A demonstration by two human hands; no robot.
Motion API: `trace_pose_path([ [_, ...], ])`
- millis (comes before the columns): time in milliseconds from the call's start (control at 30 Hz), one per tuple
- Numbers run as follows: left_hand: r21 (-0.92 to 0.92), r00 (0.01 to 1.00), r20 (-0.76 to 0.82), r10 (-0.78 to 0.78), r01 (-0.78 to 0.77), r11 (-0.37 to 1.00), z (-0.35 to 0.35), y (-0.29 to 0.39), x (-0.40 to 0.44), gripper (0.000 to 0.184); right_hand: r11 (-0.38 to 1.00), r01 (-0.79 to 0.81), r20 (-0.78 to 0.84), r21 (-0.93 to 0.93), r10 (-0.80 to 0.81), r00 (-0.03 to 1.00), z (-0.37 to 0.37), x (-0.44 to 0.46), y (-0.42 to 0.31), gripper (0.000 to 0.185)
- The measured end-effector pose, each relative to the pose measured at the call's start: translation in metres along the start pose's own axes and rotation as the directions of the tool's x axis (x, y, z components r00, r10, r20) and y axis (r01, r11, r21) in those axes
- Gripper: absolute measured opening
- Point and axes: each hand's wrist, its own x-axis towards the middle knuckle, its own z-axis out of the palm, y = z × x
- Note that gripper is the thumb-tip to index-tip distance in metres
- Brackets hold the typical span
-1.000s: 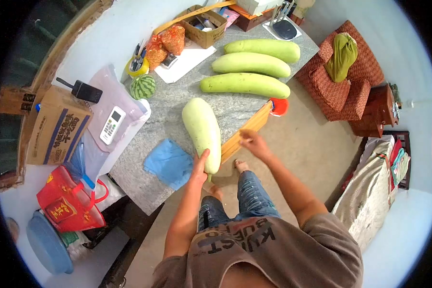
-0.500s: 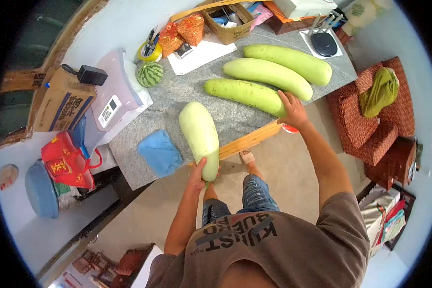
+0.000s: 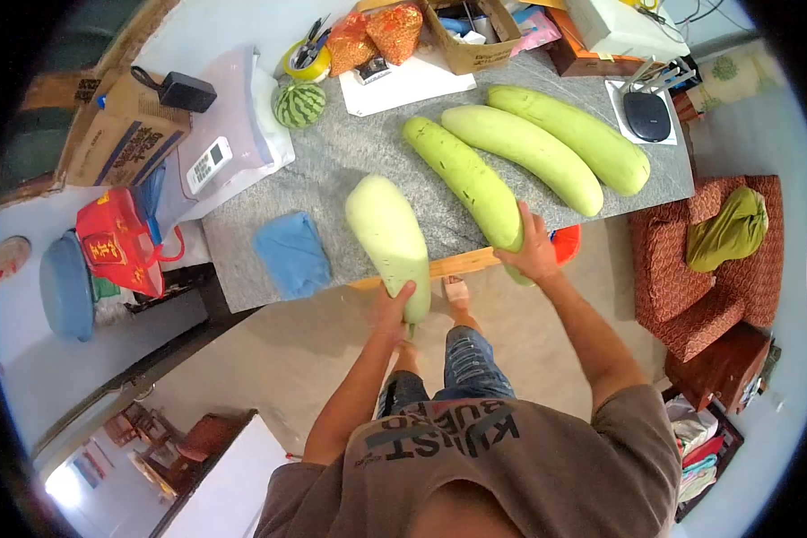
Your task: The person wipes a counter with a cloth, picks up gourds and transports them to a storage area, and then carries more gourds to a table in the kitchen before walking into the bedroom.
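Grey table (image 3: 332, 170), 12 o'clock of person. Two long gourds (image 3: 568, 139) on it, 2 o'clock of speckled gourd (image 3: 462, 175); right hand (image 3: 534, 247) pinching its near end, past table edge. Pale gourd (image 3: 388, 229), 8 o'clock of speckled; left hand (image 3: 394, 309) wrapped round stem end, fingers hidden. Blue cloth (image 3: 293, 255), 9 o'clock of pale.

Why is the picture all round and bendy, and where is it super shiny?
In the head view, the corners are black and the wooden frame bows, probably from a wide lens; white glare hides detail at lower left; the pale gourd by the left hand shines brightest up top.
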Motion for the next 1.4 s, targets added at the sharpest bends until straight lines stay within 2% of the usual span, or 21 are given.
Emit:
trace_pose_path([
  [67, 0.003, 0.994, -0.01, 0.11, -0.11, 0.994, 0.011, -0.01, 0.002, 0.052, 1.0, -0.007, -0.025, 0.012, 0.008, 1.0, 0.013, -0.008, -0.017, 0.108],
  [167, 0.088, 0.992, -0.089, 0.087, -0.079, 0.993, 0.029, -0.008, 0.0, 0.06, 0.997, -0.071, -0.154, -0.02, 0.067, 0.986, 0.034, -0.019, -0.035, 0.105],
  [300, 0.209, 0.978, -0.083, 0.193, -0.173, 0.963, 0.033, -0.027, 0.016, 0.068, 0.996, -0.07, -0.153, -0.061, 0.06, 0.986, 0.04, -0.022, -0.05, 0.103],
  [400, 0.247, 0.965, -0.109, 0.239, -0.207, 0.947, 0.039, -0.031, 0.02, 0.071, 0.999, 0.003, -0.095, -0.053, -0.008, 0.995, 0.033, -0.014, -0.05, 0.102],
  [467, 0.194, 0.961, -0.204, 0.189, -0.149, 0.97, 0.044, -0.026, 0.023, 0.081, 0.988, 0.156, -0.141, -0.017, -0.157, 0.978, 0.027, 0.008, -0.051, 0.104],
  [500, 0.189, 0.96, -0.209, 0.186, -0.146, 0.971, 0.044, -0.023, 0.029, 0.081, 0.987, 0.159, -0.134, -0.019, -0.16, 0.978, 0.028, 0.019, -0.05, 0.104],
  [567, 0.268, 0.91, -0.159, 0.384, -0.334, 0.904, 0.042, -0.014, 0.041, 0.084, 0.978, 0.183, -0.078, 0.104, -0.176, 0.981, 0.032, 0.042, -0.048, 0.106],
  [600, 0.267, 0.909, -0.167, 0.382, -0.331, 0.905, 0.041, -0.005, 0.043, 0.084, 0.977, 0.186, -0.071, 0.106, -0.179, 0.981, 0.036, 0.051, -0.049, 0.106],
  [667, 0.242, 0.944, -0.097, 0.314, -0.284, 0.928, 0.042, 0.014, 0.043, 0.087, 0.974, 0.039, 0.092, 0.223, -0.061, 0.994, 0.044, 0.065, -0.05, 0.111],
  [800, 0.277, 0.951, -0.115, 0.287, -0.247, 0.929, 0.034, 0.008, 0.046, 0.091, 0.96, 0.045, 0.116, 0.276, -0.079, 0.99, 0.052, 0.072, -0.043, 0.113],
  [867, 0.216, 0.931, -0.016, 0.365, -0.353, 0.91, 0.03, 0.0, 0.053, 0.095, 0.94, 0.016, 0.126, 0.342, -0.062, 0.99, 0.051, 0.073, -0.043, 0.111],
  [900, 0.211, 0.931, -0.021, 0.363, -0.351, 0.912, 0.031, 0.002, 0.051, 0.095, 0.941, 0.017, 0.132, 0.338, -0.065, 0.989, 0.048, 0.073, -0.045, 0.111],
  [1000, 0.301, 0.91, 0.011, 0.415, -0.398, 0.866, 0.034, 0.008, 0.047, 0.098, 0.914, -0.045, 0.189, 0.403, -0.035, 0.981, 0.043, 0.072, -0.052, 0.106],
  [1067, 0.259, 0.931, -0.017, 0.364, -0.348, 0.901, 0.034, 0.012, 0.048, 0.096, 0.842, -0.147, 0.249, 0.518, 0.016, 0.968, 0.046, 0.071, -0.048, 0.1],
  [1100, 0.257, 0.925, -0.026, 0.379, -0.36, 0.897, 0.029, 0.014, 0.048, 0.096, 0.843, -0.132, 0.247, 0.522, -0.002, 0.969, 0.046, 0.067, -0.052, 0.1],
  [1167, 0.209, 0.968, 0.019, 0.252, -0.25, 0.945, 0.017, 0.021, 0.046, 0.088, 0.602, -0.285, 0.353, 0.746, 0.004, 0.935, 0.042, 0.046, -0.06, 0.092],
  [1200, 0.201, 0.964, 0.01, 0.266, -0.263, 0.944, 0.011, 0.024, 0.037, 0.088, 0.52, -0.324, 0.391, 0.79, -0.021, 0.92, 0.042, 0.033, -0.062, 0.087],
  [1233, 0.019, 0.992, 0.054, 0.112, -0.113, 0.993, 0.003, 0.025, 0.022, 0.081, 0.434, -0.368, 0.43, 0.822, -0.05, 0.902, 0.041, 0.019, -0.064, 0.083],
  [1267, -0.156, 0.991, 0.129, -0.028, 0.048, 0.986, -0.005, 0.024, 0.006, 0.075, 0.409, -0.386, 0.45, 0.827, -0.068, 0.891, 0.04, 0.004, -0.07, 0.08],
  [1333, -0.342, 0.949, 0.283, -0.14, 0.236, 0.91, -0.028, 0.01, -0.03, 0.067, 0.285, -0.499, 0.536, 0.818, -0.063, 0.842, 0.046, -0.026, -0.074, 0.087],
  [1400, -0.4, 0.942, 0.277, -0.187, 0.29, 0.87, -0.05, -0.011, -0.058, 0.066, 0.223, -0.578, 0.604, 0.785, -0.068, 0.794, 0.045, -0.054, -0.093, 0.089],
])
